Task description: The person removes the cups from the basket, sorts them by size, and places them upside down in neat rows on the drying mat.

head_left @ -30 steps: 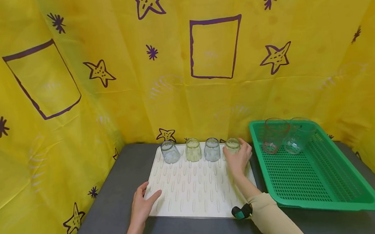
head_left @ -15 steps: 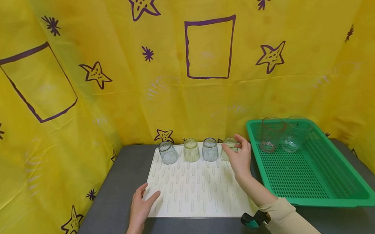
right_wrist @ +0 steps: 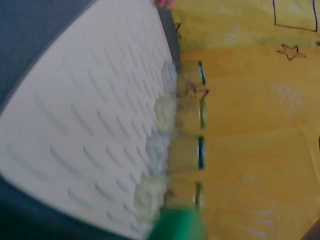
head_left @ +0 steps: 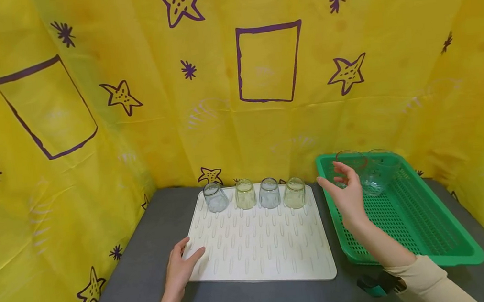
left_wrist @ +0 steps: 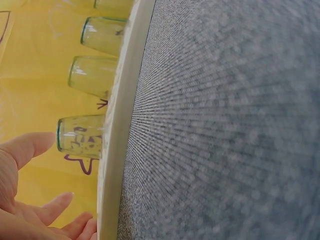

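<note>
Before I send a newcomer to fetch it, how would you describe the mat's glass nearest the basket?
Find the white mat beside the green basket. Four glasses stand along its far edge. The last glass on the basket side is yours: yellow-green, unlike its bluish neighbour.

Bench: a dark grey bench [head_left: 131, 271] runs under everything here, with fine speckles and faint lines seen close up from the left wrist.
White mat: one white mat [head_left: 255, 250] lies flat near the middle of the bench, rounded at the corners, its top patterned with rows of long, narrow ovals.
Left of the mat: the bench's grey stretches away towards the yellow cloth.
Near side: a band of grey runs along the mat's near edge.
Green basket: to the right sits a shallow green basket [head_left: 410, 220] with slotted sides and floor, its near end angled rightward.
Between them: a narrow strip of bench, mat and basket standing apart.
</note>
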